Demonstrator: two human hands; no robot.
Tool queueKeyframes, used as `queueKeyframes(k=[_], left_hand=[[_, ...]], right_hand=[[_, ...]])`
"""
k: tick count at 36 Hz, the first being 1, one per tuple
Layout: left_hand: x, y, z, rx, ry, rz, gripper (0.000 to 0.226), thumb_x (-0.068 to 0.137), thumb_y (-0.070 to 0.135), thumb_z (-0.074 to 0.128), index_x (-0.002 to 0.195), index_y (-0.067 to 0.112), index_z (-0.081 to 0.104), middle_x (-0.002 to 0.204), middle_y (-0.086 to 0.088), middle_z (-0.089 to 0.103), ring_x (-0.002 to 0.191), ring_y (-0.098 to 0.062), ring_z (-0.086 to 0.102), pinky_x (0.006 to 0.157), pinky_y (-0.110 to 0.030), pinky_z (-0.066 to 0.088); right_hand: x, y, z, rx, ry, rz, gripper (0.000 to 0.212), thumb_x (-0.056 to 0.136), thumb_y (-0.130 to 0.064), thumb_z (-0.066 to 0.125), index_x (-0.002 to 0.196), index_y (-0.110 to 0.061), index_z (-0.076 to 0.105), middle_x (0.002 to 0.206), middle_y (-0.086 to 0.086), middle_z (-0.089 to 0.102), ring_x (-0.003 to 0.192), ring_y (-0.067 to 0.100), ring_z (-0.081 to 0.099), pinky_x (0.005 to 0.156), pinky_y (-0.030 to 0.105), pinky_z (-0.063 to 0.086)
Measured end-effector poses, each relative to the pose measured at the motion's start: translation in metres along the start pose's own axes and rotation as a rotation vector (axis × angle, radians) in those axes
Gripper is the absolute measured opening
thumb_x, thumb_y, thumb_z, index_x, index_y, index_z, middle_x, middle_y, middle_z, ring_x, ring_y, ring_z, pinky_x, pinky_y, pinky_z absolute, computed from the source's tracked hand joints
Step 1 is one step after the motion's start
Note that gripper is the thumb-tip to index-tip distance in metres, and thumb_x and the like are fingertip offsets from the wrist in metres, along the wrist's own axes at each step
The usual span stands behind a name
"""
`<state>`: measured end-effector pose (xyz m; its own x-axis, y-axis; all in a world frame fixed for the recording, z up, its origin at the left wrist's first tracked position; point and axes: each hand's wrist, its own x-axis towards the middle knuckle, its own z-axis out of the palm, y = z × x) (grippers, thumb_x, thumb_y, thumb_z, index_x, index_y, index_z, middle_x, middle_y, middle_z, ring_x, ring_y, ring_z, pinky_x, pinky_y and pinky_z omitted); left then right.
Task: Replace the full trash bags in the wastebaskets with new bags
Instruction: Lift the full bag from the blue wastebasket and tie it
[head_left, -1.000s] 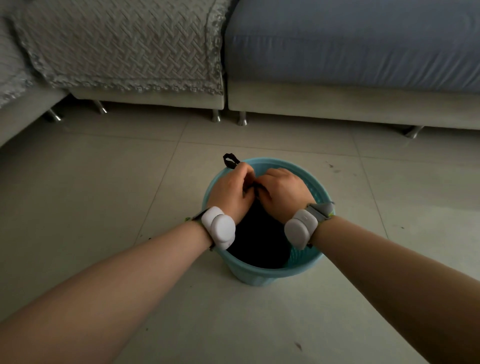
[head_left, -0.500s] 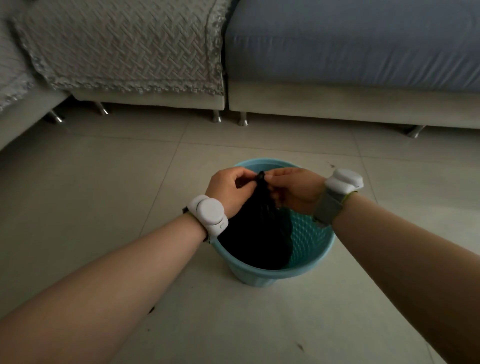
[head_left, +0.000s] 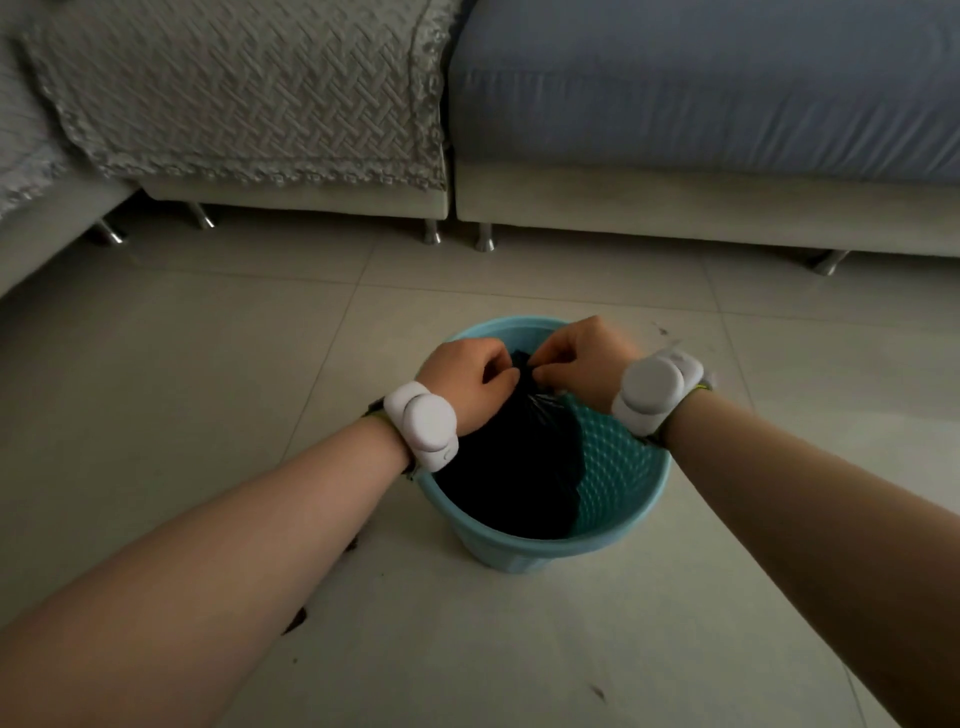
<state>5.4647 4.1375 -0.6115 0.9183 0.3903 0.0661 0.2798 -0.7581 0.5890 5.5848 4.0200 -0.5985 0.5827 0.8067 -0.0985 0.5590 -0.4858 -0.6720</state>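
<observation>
**A:** Where's the wastebasket?

**B:** The light blue wastebasket (head_left: 524, 552) stands on the tiled floor (head_left: 208, 364), a little below the middle of the frame and slightly right of centre.

**A:** And the bag?

**B:** The black trash bag (head_left: 509, 467) sits inside it and fills the left part of the opening. To the right of the bag, the basket's dimpled inner wall shows bare. The top of the bag is gathered into a bunch near the upper side of the rim.

**A:** What are the hands doing?

**B:** Both are on that bunch. The left hand (head_left: 465, 379) has its fingers curled and grips the gathered plastic from the left. The right hand (head_left: 587, 361) pinches it from the right, thumb and fingertips closed on it. The two hands are close together, with the bag's neck between them.

**A:** Anything on the arms?

**B:** The left wrist device (head_left: 426, 426) and the right wrist device (head_left: 654, 387) are both white and rounded, each on a greenish strap.

**A:** What's around the basket?

**B:** A sofa (head_left: 675, 202) runs across the top of the frame on short metal legs (head_left: 431, 231). A grey woven cover (head_left: 249, 88) lies over it at the upper left, and a blue cushion (head_left: 701, 78) fills the upper right. A few dark specks (head_left: 296, 621) lie on the floor at the lower left, just beside the left forearm.
</observation>
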Motion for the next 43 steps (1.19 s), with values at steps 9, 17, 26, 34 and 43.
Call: queueKeyframes(k=[9,17,26,34,43], left_hand=[[0.006,-0.029,-0.028,0.202,-0.348,0.091,0.01,0.09,0.021,0.055,0.09,0.013,0.061,0.083,0.001,0.058,0.076,-0.017,0.053,0.07,-0.027,0.041],[0.005,-0.031,-0.026,0.267,-0.314,0.139,0.012,0.083,0.017,0.057,0.074,0.016,0.048,0.069,0.002,0.05,0.066,-0.019,0.046,0.055,-0.026,0.031],[0.006,-0.039,-0.012,0.385,-0.205,0.139,0.032,0.08,0.049,0.057,0.099,0.023,0.06,0.099,0.001,0.062,0.096,-0.022,0.057,0.084,-0.035,0.044],[0.006,-0.021,0.021,0.359,-0.092,0.12,0.053,0.077,0.058,0.062,0.117,0.023,0.059,0.111,-0.001,0.064,0.106,-0.023,0.057,0.09,-0.037,0.044],[0.012,-0.005,0.009,0.159,0.069,0.117,0.027,0.085,0.04,0.058,0.089,0.015,0.066,0.089,-0.009,0.068,0.089,-0.031,0.062,0.073,-0.036,0.045]], right_hand=[[-0.003,0.016,-0.004,-0.347,0.05,-0.154,0.014,0.083,-0.019,0.065,0.097,-0.019,0.071,0.095,-0.001,0.068,0.093,0.019,0.061,0.078,0.022,0.038],[-0.001,0.018,0.003,-0.489,0.081,-0.199,0.016,0.086,-0.027,0.061,0.101,-0.027,0.067,0.107,-0.006,0.064,0.11,0.021,0.051,0.092,0.034,0.031],[0.001,0.02,0.004,-0.369,0.081,-0.169,0.013,0.084,-0.021,0.065,0.095,-0.022,0.07,0.101,-0.002,0.068,0.102,0.023,0.058,0.09,0.034,0.038],[-0.003,0.011,0.003,-0.188,0.043,-0.145,0.012,0.082,-0.013,0.068,0.093,-0.011,0.072,0.095,0.002,0.067,0.085,0.016,0.058,0.071,0.019,0.035],[-0.015,0.012,-0.011,0.009,0.075,-0.139,0.038,0.084,-0.02,0.068,0.12,-0.016,0.057,0.108,0.0,0.061,0.094,0.015,0.059,0.083,0.029,0.05]])
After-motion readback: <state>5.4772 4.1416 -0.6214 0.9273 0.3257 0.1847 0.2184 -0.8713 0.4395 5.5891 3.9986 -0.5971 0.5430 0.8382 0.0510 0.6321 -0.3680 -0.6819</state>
